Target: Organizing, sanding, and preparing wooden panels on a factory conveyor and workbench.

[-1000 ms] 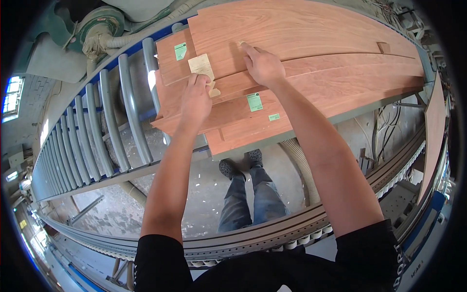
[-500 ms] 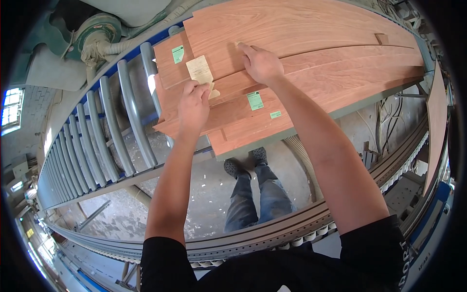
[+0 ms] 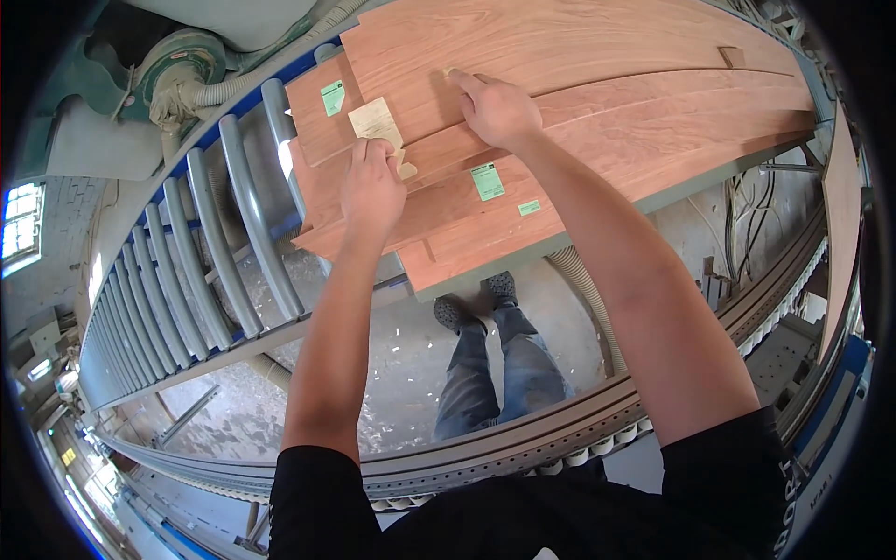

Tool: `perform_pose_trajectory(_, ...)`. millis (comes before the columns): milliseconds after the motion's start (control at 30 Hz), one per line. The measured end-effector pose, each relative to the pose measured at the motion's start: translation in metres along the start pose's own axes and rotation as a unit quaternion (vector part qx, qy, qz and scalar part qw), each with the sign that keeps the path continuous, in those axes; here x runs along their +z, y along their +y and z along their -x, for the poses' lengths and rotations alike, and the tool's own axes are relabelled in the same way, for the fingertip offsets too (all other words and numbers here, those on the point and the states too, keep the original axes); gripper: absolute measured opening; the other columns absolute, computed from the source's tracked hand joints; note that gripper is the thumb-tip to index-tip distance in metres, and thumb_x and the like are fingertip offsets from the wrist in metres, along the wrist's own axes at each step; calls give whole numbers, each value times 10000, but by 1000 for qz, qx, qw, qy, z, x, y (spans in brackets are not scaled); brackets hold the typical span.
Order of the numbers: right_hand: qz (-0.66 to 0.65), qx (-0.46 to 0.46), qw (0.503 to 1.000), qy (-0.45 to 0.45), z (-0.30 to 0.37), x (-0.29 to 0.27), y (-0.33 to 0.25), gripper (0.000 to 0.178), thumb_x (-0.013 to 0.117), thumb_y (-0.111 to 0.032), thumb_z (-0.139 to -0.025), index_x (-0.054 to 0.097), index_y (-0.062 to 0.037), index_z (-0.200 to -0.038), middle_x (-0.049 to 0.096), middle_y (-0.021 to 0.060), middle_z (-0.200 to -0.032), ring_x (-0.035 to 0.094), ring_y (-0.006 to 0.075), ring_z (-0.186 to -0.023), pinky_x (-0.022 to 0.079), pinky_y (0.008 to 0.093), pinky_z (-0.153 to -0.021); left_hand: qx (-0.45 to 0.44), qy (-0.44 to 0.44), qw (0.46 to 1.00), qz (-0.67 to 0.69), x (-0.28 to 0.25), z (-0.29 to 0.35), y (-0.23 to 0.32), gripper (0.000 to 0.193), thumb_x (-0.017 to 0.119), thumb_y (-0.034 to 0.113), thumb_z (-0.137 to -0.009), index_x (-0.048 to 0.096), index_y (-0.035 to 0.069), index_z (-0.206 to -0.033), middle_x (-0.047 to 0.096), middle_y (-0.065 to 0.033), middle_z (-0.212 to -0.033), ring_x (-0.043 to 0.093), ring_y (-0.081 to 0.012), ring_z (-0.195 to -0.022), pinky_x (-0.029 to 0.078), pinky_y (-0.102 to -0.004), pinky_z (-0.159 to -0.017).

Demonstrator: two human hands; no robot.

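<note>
Reddish wood panels (image 3: pixel 597 56) lie stacked and overlapping in front of me. My left hand (image 3: pixel 373 187) is closed at the lower edge of a pale yellow paper label (image 3: pixel 375 123), its thumb and fingers pinched together. A smaller torn-looking yellow scrap (image 3: pixel 407 170) shows beside those fingers. My right hand (image 3: pixel 499 110) reaches over the upper panel, fingers bent and tips together at a tiny yellowish bit (image 3: pixel 448 72) too small to name. Green labels lie on the panels: one at upper left (image 3: pixel 333 97), a larger one (image 3: pixel 487 181) below my right hand.
A roller conveyor (image 3: pixel 238 215) with grey rollers and a blue rail curves away on the left. A green machine with a dusty hose (image 3: pixel 219 93) stands behind it. A metal rail (image 3: pixel 523 425) crosses in front of my body. A ribbed hose (image 3: pixel 593 299) runs below the panels.
The view has shifted slightly. My left hand has moved a little up along the yellow label, its fingers more curled. The right hand stays at nearly the same spot on the panel.
</note>
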State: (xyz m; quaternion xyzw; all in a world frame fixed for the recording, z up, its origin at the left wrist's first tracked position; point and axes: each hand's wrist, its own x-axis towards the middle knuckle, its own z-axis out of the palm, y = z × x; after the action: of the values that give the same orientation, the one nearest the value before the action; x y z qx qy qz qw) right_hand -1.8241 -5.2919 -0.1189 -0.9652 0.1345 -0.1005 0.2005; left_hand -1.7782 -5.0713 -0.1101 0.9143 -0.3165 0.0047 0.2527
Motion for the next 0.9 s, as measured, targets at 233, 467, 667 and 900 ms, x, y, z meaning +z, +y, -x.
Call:
perform_pose_trajectory(233, -3, 21, 1000, -12, 1, -2, -5, 373, 492, -174, -908, 539, -187, -1277, 645, 69, -1100, 626, 299, -950, 526, 435, -792, 45, 49, 998, 6, 10, 9, -17, 139, 601, 71, -857, 573, 49, -991, 544, -115, -971, 567, -329, -901, 468, -426, -748)
perform_pose_trajectory(467, -8, 10, 1000, -2, 0, 2, 4, 385, 507, -150, -889, 542, -162, -1273, 648, 90, -1088, 627, 299, -947, 522, 431, -797, 83, 56, 995, -16, 0, 14, -5, 234, 645, 87, -846, 677, 42, -1073, 545, -97, -944, 583, -273, -878, 485, -373, -732)
perform_pose_trajectory(667, -12, 15, 1000, -8, 1, 2, 1, 382, 500, -148, -892, 542, -157, -1271, 647, 91, -1097, 624, 301, -954, 519, 428, -806, 20, 17, 999, 38, -11, 1, -9, 146, 661, 131, -836, 710, 59, -954, 647, -98, -897, 634, -306, -799, 507, -393, -709)
perform_pose_trajectory(900, -10, 23, 1000, -15, 1, 0, 1, 391, 500, -148, -891, 532, -152, -1281, 645, 94, -1096, 620, 297, -963, 519, 429, -805, 19, -21, 999, -39, -19, -14, 0, 93, 645, 115, -824, 702, 55, -868, 668, -129, -869, 650, -337, -830, 514, -426, -725)
